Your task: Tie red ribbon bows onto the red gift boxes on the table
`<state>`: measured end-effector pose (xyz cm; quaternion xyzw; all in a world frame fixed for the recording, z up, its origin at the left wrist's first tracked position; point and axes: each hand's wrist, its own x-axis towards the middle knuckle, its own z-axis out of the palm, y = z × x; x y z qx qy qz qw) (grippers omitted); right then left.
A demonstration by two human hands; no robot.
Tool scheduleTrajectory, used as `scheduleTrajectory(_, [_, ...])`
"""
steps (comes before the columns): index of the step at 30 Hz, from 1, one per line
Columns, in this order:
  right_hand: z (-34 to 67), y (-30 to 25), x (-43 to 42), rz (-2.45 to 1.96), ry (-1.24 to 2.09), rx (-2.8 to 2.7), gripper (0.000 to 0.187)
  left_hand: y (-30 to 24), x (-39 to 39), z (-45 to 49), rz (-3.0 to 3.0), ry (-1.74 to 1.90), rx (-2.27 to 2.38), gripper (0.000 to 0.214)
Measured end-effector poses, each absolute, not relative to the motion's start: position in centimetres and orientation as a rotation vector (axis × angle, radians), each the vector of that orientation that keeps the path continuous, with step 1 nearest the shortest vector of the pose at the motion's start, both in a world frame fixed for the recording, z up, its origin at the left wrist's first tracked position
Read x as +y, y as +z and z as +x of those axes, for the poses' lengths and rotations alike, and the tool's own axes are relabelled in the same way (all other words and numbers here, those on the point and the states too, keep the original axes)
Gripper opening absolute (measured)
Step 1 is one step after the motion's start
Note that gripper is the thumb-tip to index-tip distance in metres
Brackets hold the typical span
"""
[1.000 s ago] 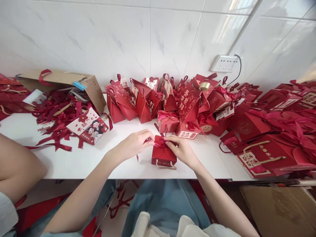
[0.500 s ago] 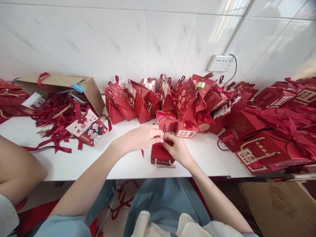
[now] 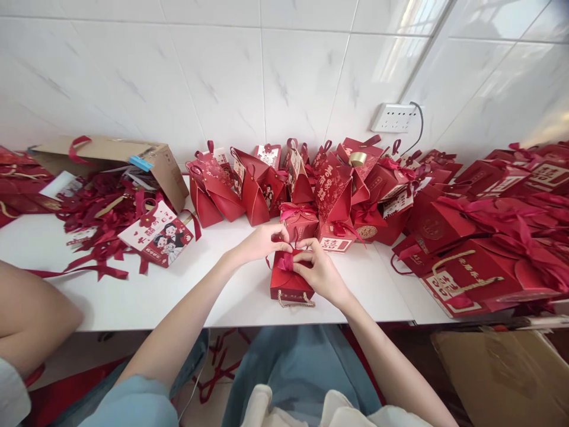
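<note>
A small red gift box (image 3: 291, 286) with a gold rope handle lies on the white table in front of me. Over its top runs a red ribbon (image 3: 285, 261), looped near the middle. My left hand (image 3: 265, 242) pinches the ribbon at the box's far left side, thumb and finger together. From the right, my right hand (image 3: 320, 265) is closed on the ribbon loop just above the lid. Its fingertips partly hide the ribbon. Right behind my hands stand another red box (image 3: 299, 224) with a bow and a box with a white label (image 3: 336, 244).
Several red folded gift bags (image 3: 216, 190) line the tiled wall. An open cardboard box (image 3: 171, 160) spills ribbons and tags at left, beside a printed card (image 3: 160, 234). Large red boxes (image 3: 493, 273) are heaped at right. Another person's arm (image 3: 35, 296) rests at the left edge.
A ribbon loop now shows above the box lid between my hands. My left hand has shifted slightly left, and my right hand has lowered a little onto the loop.
</note>
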<state>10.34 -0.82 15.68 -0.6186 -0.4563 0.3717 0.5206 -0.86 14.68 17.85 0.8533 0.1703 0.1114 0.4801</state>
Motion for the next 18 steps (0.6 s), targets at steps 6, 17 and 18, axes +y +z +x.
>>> scheduleTrajectory(6, [10.6, 15.2, -0.7, -1.448, 0.877, -1.1, 0.027, 15.3, 13.8, -1.3, 1.952, 0.44, 0.434, 0.024])
scheduleTrajectory(17, [12.4, 10.5, -0.5, -1.506, 0.748, -1.045, 0.043, 12.5, 11.6, -0.9, 2.075, 0.564, 0.561, 0.021])
scheduleTrajectory(18, [12.4, 10.4, -0.4, -1.488, 0.779, -1.024, 0.044, 12.2, 11.5, -0.8, 2.054, 0.563, 0.584, 0.023])
